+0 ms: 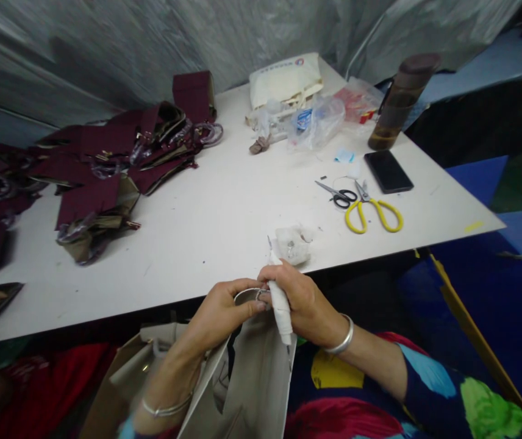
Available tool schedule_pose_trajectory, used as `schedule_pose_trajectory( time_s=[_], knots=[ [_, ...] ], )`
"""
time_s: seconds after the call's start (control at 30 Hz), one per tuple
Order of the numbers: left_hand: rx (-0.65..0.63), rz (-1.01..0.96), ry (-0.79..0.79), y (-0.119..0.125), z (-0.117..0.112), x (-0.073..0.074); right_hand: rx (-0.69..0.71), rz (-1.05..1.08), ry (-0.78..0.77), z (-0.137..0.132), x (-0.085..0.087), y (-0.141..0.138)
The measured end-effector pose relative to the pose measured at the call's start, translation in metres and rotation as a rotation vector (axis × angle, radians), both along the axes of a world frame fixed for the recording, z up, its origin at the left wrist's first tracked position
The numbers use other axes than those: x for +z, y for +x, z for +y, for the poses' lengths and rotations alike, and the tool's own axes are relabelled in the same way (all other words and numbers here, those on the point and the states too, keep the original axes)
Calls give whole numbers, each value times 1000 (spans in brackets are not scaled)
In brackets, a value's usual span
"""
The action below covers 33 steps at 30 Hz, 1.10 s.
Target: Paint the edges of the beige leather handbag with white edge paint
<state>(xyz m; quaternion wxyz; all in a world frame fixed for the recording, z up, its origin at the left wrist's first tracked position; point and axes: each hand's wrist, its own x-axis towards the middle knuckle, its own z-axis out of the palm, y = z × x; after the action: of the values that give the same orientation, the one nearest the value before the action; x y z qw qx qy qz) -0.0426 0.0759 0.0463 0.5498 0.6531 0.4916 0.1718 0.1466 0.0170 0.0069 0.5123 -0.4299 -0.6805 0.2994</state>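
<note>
My left hand (221, 311) is closed in a pinch on a thin metal ring (248, 293) at the top of a beige bag (247, 378) that lies in my lap. My right hand (304, 303) is closed around a white-wrapped tool (280, 305) whose tip points up near the ring. Both hands meet just below the white table's near edge (197, 292). A small clear packet of metal parts (294, 244) lies on the table right above my hands.
Yellow-handled scissors (373, 210), small black scissors (341, 195) and a black phone (388, 171) lie at the right. A brown bottle (402, 100), plastic bags (316, 119) and a white bag (286, 79) stand at the back. Maroon bags (91, 164) pile up at the left.
</note>
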Motion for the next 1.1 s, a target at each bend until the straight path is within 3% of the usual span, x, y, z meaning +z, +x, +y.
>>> schedule_pose_trajectory(
  time_s=[0.23,0.43,0.67,1.1],
  knots=[
    [189,-127,-190,7,-7,-31,-113,35,-23,-4,-7,24],
    [353,-41,-5,20,8,-30,-342,-5,-72,-7,-6,75],
    [256,67,-106,56,17,-34,-520,-54,-232,-7,-16,76],
    [196,37,-177,54,18,-34,-404,-300,37,3,-23,75]
  ],
)
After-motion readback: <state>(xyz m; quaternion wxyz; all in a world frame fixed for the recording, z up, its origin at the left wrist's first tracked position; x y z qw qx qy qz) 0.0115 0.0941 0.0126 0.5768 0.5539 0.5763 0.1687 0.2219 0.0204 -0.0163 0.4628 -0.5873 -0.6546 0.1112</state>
